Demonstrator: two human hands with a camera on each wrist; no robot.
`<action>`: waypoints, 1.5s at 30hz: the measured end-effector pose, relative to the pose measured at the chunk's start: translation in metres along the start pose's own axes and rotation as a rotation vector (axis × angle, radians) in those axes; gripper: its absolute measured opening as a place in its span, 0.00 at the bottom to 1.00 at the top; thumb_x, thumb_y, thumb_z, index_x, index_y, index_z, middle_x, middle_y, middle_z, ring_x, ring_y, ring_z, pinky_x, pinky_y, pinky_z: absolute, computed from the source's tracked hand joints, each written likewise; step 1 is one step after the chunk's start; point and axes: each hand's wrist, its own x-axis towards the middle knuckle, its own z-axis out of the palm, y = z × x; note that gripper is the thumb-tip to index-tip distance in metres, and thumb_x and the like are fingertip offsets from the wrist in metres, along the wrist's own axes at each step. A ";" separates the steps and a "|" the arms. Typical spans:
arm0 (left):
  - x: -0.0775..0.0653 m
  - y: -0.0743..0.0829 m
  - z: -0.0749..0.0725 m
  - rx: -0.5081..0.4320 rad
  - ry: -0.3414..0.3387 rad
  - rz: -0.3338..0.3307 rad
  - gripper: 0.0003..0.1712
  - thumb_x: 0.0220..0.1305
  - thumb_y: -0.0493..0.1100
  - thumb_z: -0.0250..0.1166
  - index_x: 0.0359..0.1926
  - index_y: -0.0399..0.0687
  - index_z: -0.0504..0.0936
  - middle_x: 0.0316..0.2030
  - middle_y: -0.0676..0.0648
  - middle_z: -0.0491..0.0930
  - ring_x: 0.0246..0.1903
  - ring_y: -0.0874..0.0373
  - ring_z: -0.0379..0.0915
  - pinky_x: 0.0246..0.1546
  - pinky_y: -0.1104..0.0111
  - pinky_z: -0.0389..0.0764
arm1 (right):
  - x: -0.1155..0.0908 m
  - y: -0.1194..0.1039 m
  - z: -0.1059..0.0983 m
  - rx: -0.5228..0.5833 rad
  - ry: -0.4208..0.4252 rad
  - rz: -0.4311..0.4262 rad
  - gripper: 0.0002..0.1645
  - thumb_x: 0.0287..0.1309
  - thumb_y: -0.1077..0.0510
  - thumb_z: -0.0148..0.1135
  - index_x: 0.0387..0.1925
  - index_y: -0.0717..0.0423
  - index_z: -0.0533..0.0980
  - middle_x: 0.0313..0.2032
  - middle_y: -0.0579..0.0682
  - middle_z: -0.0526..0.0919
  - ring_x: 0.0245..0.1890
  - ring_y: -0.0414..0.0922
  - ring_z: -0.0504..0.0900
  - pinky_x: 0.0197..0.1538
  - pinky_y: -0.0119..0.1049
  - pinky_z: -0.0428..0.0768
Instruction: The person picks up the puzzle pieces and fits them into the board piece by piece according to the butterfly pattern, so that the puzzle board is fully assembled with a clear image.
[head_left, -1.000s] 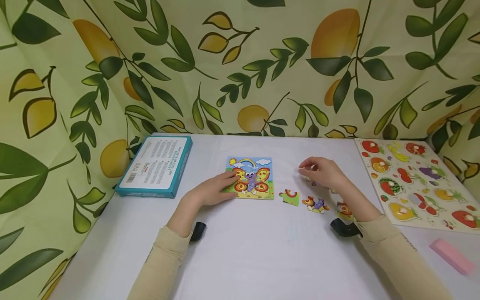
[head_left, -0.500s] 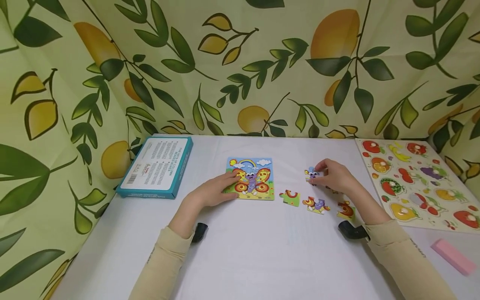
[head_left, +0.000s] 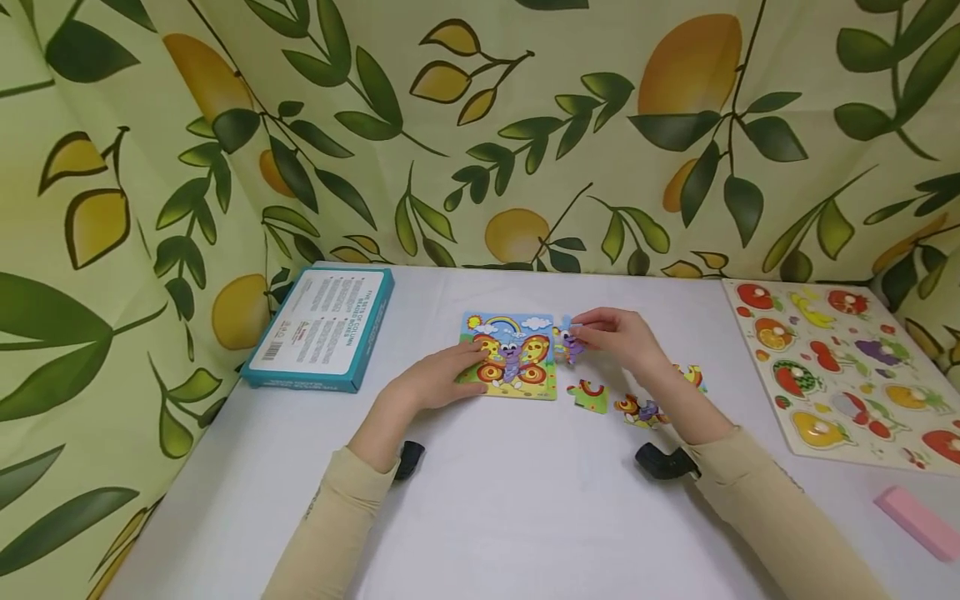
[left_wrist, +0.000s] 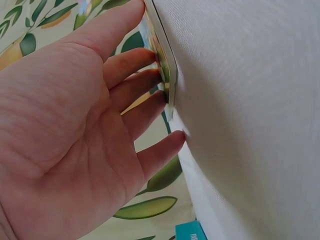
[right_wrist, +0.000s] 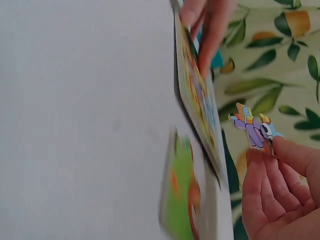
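Observation:
A square butterfly picture board lies flat on the white table. The fingers of my left hand rest on its left edge, relaxed and nearly straight, with the fingertips at the picture side. Between thumb and fingers my right hand pinches a jigsaw piece showing the butterfly's purple face. In the head view this piece overlaps the table right beside the board's right edge. Below it lies a green jigsaw piece with a red curve. A purple and orange piece sits further right, partly behind my right wrist.
Another jigsaw piece shows past the right forearm. A teal-edged box lies at the left. At the right are a fruit peg board and a pink block. Patterned cloth hangs behind the table.
My right hand has picked up the purple-faced piece from the table and carried it left to the picture board's right edge. My left hand stays on the board.

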 end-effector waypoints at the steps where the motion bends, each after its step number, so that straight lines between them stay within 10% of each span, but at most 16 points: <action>1: 0.000 0.000 0.000 0.001 0.000 0.003 0.36 0.68 0.55 0.61 0.72 0.49 0.64 0.73 0.47 0.57 0.73 0.52 0.49 0.70 0.57 0.54 | 0.003 -0.004 0.009 0.062 -0.023 0.016 0.23 0.63 0.51 0.65 0.52 0.63 0.78 0.44 0.53 0.85 0.41 0.41 0.83 0.49 0.35 0.81; 14: 0.000 0.001 -0.003 0.029 -0.014 0.026 0.36 0.69 0.54 0.60 0.73 0.48 0.63 0.73 0.47 0.56 0.73 0.51 0.48 0.70 0.57 0.54 | 0.031 -0.022 0.076 0.225 -0.128 0.092 0.17 0.60 0.57 0.68 0.45 0.66 0.78 0.35 0.54 0.86 0.28 0.39 0.83 0.37 0.30 0.83; 33: -0.001 -0.001 -0.004 0.057 -0.043 0.064 0.33 0.71 0.55 0.58 0.73 0.56 0.63 0.75 0.47 0.52 0.73 0.47 0.46 0.70 0.53 0.54 | 0.031 -0.024 0.083 -0.225 -0.059 -0.121 0.09 0.58 0.55 0.70 0.32 0.57 0.81 0.26 0.48 0.82 0.20 0.40 0.77 0.26 0.30 0.76; 45: -0.001 0.000 -0.002 0.085 -0.032 0.066 0.32 0.70 0.55 0.58 0.72 0.56 0.64 0.75 0.48 0.52 0.73 0.48 0.46 0.70 0.54 0.55 | 0.033 -0.024 0.084 -0.246 -0.066 -0.113 0.10 0.59 0.54 0.69 0.34 0.57 0.80 0.24 0.48 0.79 0.18 0.40 0.75 0.24 0.30 0.74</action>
